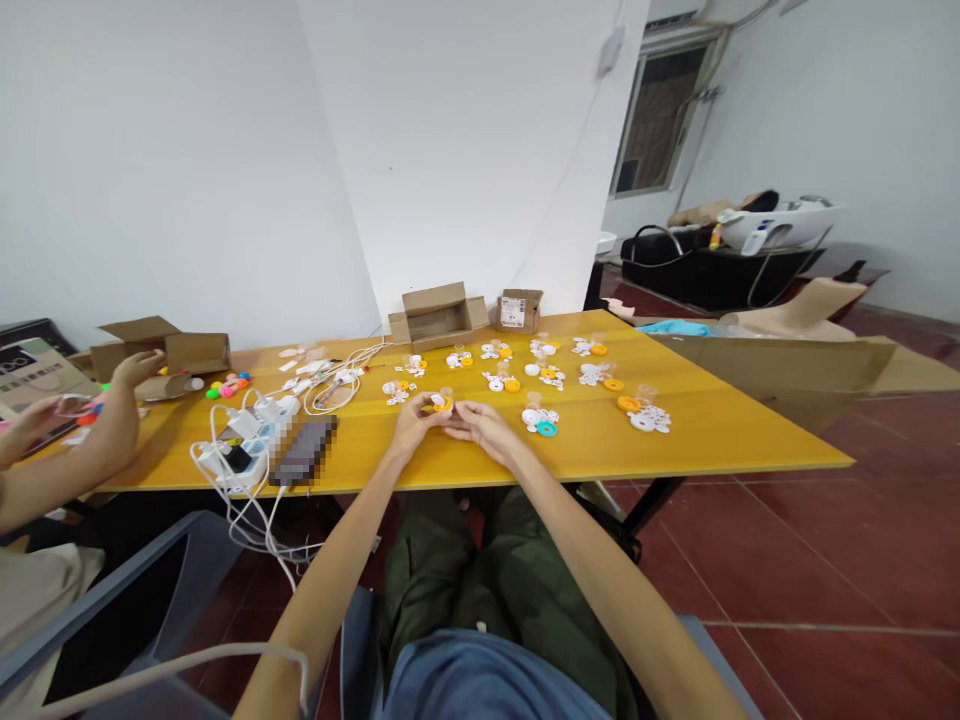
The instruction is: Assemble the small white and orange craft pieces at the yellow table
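Near the table's front edge, my left hand [414, 424] is closed around a small orange and white round plastic part [442, 403]. My right hand [480, 425] comes in from the other side, its fingertips at the same part, the thumb and fingers partly curled; whether it grips anything is too small to make out. Beyond and to the right lie several small groups of parts: white discs with a teal ring [547, 429], an orange ring [628, 404] beside white pieces [651, 419], and clear round cups [646, 392].
Left of my hands are a phone [304, 450], a power strip [259, 440] and tangled white cables [337, 388]. Two cardboard boxes, one open [437, 318] and one smaller [519, 311], stand at the back. At far left, another person's arm [112, 450] reaches over colourful pieces [228, 385].
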Tool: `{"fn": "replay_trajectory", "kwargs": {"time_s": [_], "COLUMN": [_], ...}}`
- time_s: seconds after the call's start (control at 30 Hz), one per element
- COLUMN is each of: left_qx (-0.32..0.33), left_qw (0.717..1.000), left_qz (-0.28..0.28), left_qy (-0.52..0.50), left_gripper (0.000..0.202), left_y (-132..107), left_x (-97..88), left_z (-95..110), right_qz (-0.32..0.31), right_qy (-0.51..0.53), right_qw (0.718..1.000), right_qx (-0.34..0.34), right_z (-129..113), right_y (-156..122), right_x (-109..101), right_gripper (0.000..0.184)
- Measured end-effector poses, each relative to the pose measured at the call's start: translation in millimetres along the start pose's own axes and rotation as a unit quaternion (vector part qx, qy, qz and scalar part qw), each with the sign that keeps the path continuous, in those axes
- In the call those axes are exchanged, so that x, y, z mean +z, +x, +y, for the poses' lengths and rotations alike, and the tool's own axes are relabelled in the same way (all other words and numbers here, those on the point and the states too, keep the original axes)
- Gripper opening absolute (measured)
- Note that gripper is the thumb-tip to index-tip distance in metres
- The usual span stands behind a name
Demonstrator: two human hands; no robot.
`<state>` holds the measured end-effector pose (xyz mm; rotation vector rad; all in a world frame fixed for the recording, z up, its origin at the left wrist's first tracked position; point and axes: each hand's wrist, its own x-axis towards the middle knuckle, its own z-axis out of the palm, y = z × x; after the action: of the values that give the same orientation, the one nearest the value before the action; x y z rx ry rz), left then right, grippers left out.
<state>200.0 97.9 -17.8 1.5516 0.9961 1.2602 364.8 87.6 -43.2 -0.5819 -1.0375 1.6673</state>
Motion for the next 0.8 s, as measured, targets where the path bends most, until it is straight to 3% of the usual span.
{"fn": "replay_trajectory", "kwargs": {"time_s": [0.13,0.27,0.8], "left_qx": [-0.003,-0.002,-0.006], "left_qw": [0.999,1.0,1.0], "left_qz": [-0.004,-0.007,0.002], "left_qy": [-0.037,-0.029,-0.029], "left_gripper": [0.036,0.036,0.037], "left_y": [-0.5,-0.9,-1.8], "left_x": [-0.4,-0.5,-0.1], "left_z": [2.5,2.8,3.4], "right_qz": [0.006,0.036,0.087], "right_qy": [0.083,0.115,0.099], "right_qw": [0.996,0.993,0.991], "right_qx": [0.027,0.011,-0.023], "right_z": [9.2,17.6,24.1], "right_y": [7.7,15.5,17.0], "right_x": [13.3,14.4,10.2], "right_gripper": [0.015,0.014,0.018]}}
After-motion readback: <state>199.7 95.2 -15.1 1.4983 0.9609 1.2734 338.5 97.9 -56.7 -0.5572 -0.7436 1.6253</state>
